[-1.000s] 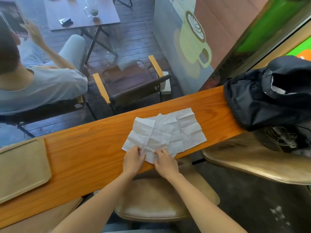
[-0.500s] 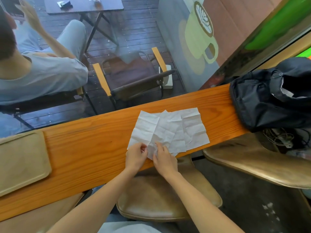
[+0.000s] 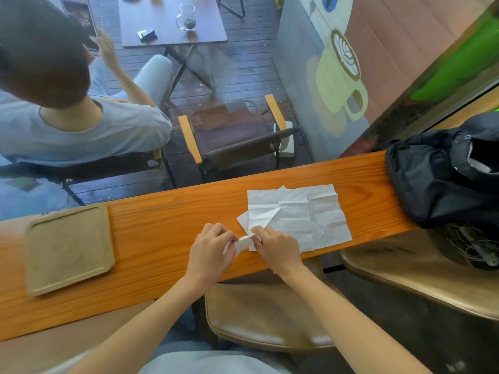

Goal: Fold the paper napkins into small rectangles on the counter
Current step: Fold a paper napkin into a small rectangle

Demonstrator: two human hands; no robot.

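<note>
Several white creased paper napkins [image 3: 302, 214] lie overlapped and unfolded on the orange wooden counter [image 3: 162, 238], just right of centre. The top napkin [image 3: 259, 220] at the left of the pile is partly lifted, with its near left corner bent over. My left hand [image 3: 213, 247] pinches that lifted corner between thumb and fingers. My right hand [image 3: 278, 247] grips the same napkin's near edge right beside it, resting on the pile. Both hands touch each other near the counter's front edge.
A tan tray [image 3: 67, 247] sits on the counter at the left. A black bag [image 3: 442, 176] lies on the counter's right end. Brown stools [image 3: 264, 317] stand below the front edge. Behind the glass a person [image 3: 67, 117] sits on a chair.
The top napkin's near left corner has come up off the pile and folded over in my hands. Both hands stay at the pile's near left edge. The camera view has shifted.
</note>
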